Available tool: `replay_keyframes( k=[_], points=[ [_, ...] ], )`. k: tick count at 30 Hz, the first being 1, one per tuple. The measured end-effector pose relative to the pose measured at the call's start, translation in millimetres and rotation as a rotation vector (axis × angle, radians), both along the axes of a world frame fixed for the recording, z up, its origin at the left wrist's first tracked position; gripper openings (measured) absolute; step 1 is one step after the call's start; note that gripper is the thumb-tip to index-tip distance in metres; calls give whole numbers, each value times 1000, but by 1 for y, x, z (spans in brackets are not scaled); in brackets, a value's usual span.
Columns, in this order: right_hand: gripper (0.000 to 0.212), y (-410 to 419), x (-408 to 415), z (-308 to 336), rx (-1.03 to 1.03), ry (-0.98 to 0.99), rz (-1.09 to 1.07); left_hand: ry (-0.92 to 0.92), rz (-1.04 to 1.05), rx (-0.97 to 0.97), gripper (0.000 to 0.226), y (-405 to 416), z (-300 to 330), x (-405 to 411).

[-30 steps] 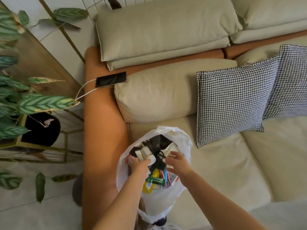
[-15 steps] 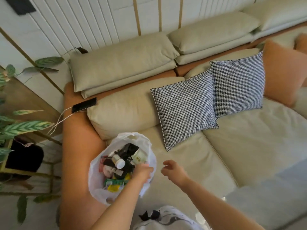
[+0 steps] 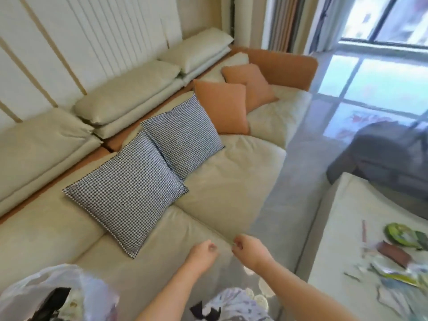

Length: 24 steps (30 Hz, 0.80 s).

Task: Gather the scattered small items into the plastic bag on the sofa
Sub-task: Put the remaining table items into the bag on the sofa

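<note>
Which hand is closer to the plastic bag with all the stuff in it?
The left hand. The plastic bag sits at the lower left on the sofa, and the left hand hangs to its right. The right hand is farther right still.

Cream sofa [image 3: 220,195] with an orange frame, two black-and-white houndstooth cushions [image 3: 126,193], two plain orange cushions [image 3: 222,106], and a see-through whitish plastic bag [image 3: 30,286].

Sofa [image 3: 231,181], plastic bag [image 3: 34,288], 4 cushions [image 3: 129,193]
</note>
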State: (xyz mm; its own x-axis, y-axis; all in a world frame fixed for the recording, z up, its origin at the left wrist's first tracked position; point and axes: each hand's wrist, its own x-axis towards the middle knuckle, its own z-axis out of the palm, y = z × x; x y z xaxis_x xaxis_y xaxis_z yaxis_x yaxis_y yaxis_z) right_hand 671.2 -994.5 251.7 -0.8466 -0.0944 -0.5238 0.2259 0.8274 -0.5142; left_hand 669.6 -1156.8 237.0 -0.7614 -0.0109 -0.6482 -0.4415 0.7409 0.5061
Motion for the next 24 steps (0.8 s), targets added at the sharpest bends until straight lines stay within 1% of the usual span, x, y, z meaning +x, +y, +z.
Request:
replay_keyframes(
  k=[2, 6, 10, 15, 19, 24],
  points=[
    [26, 40, 2, 0, 30, 24, -90, 7, -114, 2, 32, 40, 2, -13],
    [30, 105, 12, 0, 74, 41, -275, 47, -314, 23, 31, 109, 9, -32],
    [32, 151, 24, -5, 115, 27, -466, 64, -519, 29, 33, 165, 11, -47],
    [28, 196, 45, -14, 165, -28, -656, 55, -765, -14, 33, 220, 5, -66],
    [33, 218, 62, -16, 209, -73, -839, 37, -1026, -73, 33, 261, -3, -80],
    [36, 243, 86, -25, 267, -116, -1012, 87, -1265, -112, 31, 319, -13, -89]
  ],
)
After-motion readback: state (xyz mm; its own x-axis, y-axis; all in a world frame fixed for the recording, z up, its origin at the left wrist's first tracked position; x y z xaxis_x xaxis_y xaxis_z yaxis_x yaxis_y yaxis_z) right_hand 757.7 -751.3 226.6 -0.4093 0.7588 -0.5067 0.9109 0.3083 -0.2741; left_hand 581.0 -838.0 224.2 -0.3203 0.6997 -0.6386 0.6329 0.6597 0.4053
